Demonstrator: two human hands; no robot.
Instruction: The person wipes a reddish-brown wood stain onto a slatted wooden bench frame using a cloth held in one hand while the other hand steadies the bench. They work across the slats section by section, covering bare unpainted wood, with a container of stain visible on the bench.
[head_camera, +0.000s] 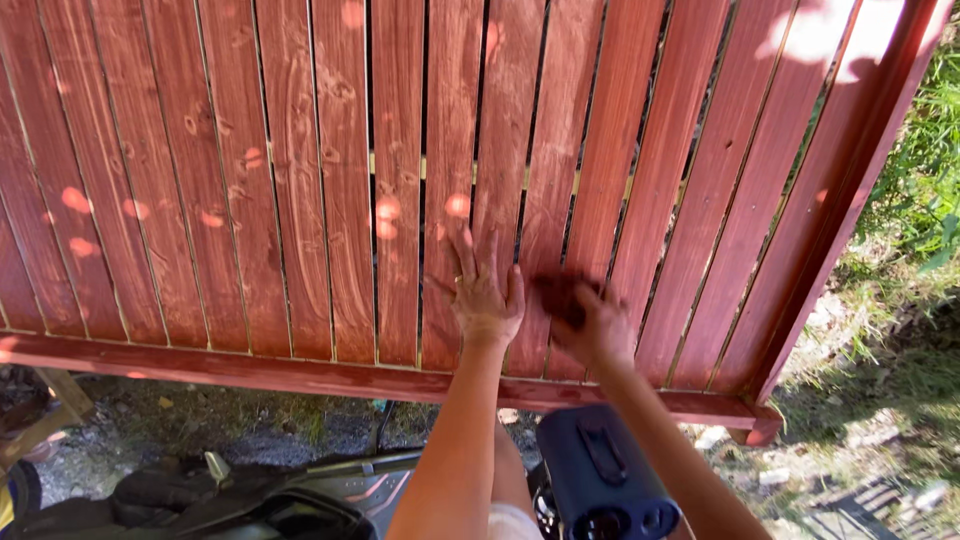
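A large slatted wooden panel (300, 180), stained red-brown, fills most of the view, with a frame rail along its near edge (250, 370). My left hand (485, 295) lies flat on the slats, fingers spread. Just to its right, my right hand (595, 325) is blurred and closed on a dark red-brown pad or cloth (560, 295) pressed against the slats. I cannot tell exactly what the pad is.
A dark blue device (600, 480) sits below my right forearm. Black gear or bags (230, 500) lie on the gravel ground at bottom left. Grass (925, 170) grows to the right of the panel's frame post (850, 190).
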